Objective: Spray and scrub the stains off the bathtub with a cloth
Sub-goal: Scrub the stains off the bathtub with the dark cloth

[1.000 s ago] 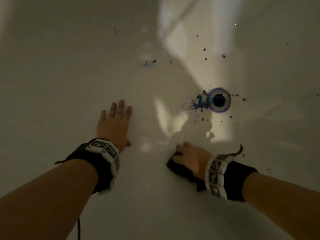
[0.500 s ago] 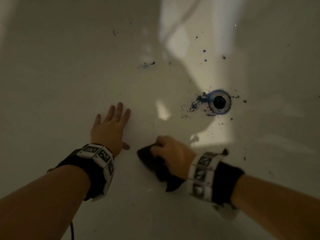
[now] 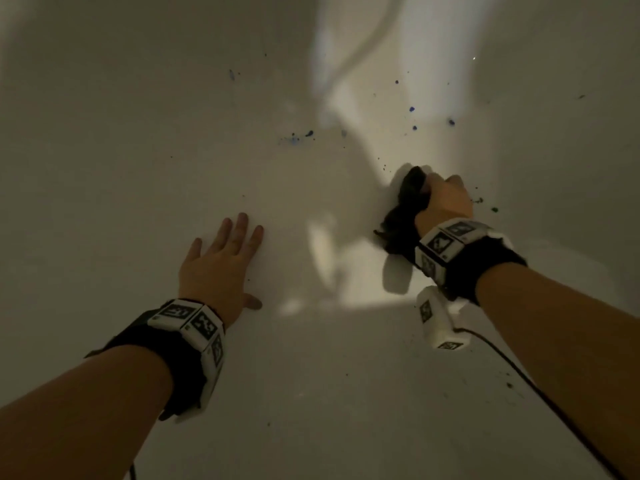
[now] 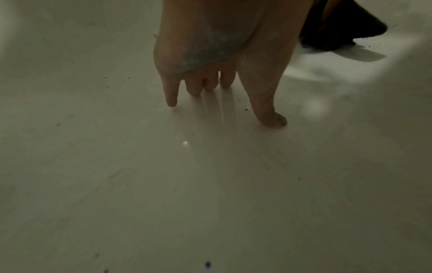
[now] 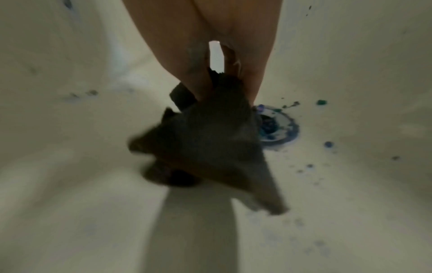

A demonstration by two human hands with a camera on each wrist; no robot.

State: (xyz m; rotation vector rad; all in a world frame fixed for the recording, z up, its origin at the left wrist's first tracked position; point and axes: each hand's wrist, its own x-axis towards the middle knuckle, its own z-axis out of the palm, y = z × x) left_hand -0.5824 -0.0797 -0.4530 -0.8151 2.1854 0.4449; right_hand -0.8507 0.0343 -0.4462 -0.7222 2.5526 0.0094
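My right hand (image 3: pixel 445 202) grips a dark cloth (image 3: pixel 405 216) against the white bathtub floor (image 3: pixel 311 375), over the spot where the drain sits; the head view hides the drain. In the right wrist view the cloth (image 5: pixel 210 144) hangs from my fingers beside the blue-stained drain (image 5: pixel 278 127). Blue stain spots (image 3: pixel 412 109) dot the tub beyond my hand, with a smear (image 3: pixel 294 138) further left. My left hand (image 3: pixel 221 261) lies flat on the tub floor, fingers spread; in the left wrist view its fingertips (image 4: pixel 171 103) touch the surface.
Small dark specks (image 3: pixel 485 202) lie right of my right hand and more blue spots (image 5: pixel 328 144) ring the drain. A black cable (image 3: pixel 540 396) trails from my right wristband across the tub floor. The tub walls rise on both sides.
My right hand has swept the cloth from the near middle of the tub floor up and right, onto the stained drain area. The left hand stays planted.
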